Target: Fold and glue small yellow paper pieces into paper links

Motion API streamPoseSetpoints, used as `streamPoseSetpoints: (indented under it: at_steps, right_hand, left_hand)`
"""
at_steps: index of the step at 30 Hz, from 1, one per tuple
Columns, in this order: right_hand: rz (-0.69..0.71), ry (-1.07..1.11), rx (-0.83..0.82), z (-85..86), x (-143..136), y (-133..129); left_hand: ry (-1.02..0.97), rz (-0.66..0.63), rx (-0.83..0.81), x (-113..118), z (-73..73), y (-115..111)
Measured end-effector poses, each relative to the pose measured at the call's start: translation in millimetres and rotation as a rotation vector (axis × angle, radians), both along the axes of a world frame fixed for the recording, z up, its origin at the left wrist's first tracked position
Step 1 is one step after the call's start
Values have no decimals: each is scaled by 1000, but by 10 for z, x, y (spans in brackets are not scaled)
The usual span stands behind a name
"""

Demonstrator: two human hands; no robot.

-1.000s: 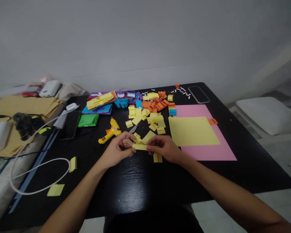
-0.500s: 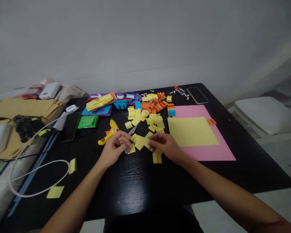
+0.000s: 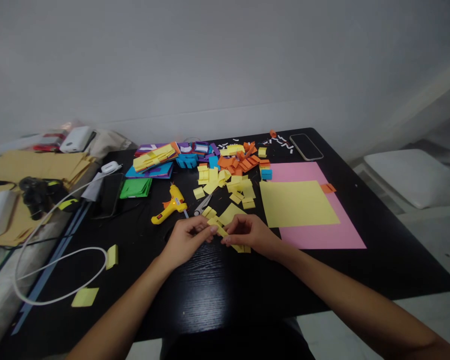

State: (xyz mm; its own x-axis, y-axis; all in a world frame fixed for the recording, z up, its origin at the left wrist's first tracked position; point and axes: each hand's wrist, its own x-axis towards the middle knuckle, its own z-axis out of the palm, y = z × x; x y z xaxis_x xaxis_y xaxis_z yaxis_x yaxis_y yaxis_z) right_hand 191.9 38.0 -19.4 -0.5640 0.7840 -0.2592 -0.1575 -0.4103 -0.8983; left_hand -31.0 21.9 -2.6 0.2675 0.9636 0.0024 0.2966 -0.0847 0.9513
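A person sits at a black tabletop (image 3: 217, 295), seen from a head-worn camera looking down at two bare hands. The left hand (image 3: 183, 239) and the right hand (image 3: 252, 234) meet just in front of the yellow glue gun (image 3: 170, 206), fingers pinched together on a small yellow paper strip (image 3: 219, 229) held between them just above the tabletop. Both hands are closed in a fingertip grip on that strip.

Judging by what lies about, the folding work looks well under way: a heap of folded yellow pieces (image 3: 225, 186) sits just beyond and right of the glue gun, with folded orange pieces (image 3: 243, 161) and blue pieces (image 3: 188, 160) farther back. More loose yellow pieces (image 3: 243, 248) rest under the right hand. A large yellow sheet (image 3: 298, 204) lies uncut on a pink sheet (image 3: 322, 235), well to the right of the glue gun, which suggests paper remains to be worked.

Scissors (image 3: 201, 206) lie just right of the glue gun. A stack of mixed coloured paper (image 3: 153, 157) and a green folded stack (image 3: 137, 187) lie behind and left of it. A phone (image 3: 306, 146) rests far back to the right. A white cable (image 3: 60, 260) loops well to the left.

No box, tray or other container shows on the tabletop; every paper piece lies loose on the surface.
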Motion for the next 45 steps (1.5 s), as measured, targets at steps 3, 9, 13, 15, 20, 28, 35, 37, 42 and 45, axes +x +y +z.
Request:
streamPoseSetpoints:
  at_steps: [3,9,13,15,20,28,35,37,42,45]
  right_hand:
    - [22,17,-35,41,3,4]
    - [18,-15,57,33,-5,16]
    - [-67,-79,182,-6,-16,12]
    - [-102,-117,226,-22,-20,6]
    - [-157,-175,249,-53,-29,-13]
    - [-35,-184,199,43,-34,-26]
    - [-10,-193,193,25,-69,-74]
    - [-11,-185,185,5,-68,-77]
    - [3,-159,141,-7,-44,-64]
    - [28,-151,142,2,-36,-62]
  left_hand:
    - [-33,-10,-16,-9,-3,13]
    - [-142,6,-68,29,10,2]
    - [-203,45,-112,59,32,-11]
    - [-212,62,-130,63,40,-14]
    - [-176,79,-136,64,46,-22]
    - [-60,0,-62,73,7,-43]
    - [29,-12,-70,87,12,-72]
    - [29,13,-71,78,16,-67]
    - [-22,141,-41,10,12,-17]
    - [-73,181,-59,-23,17,10]
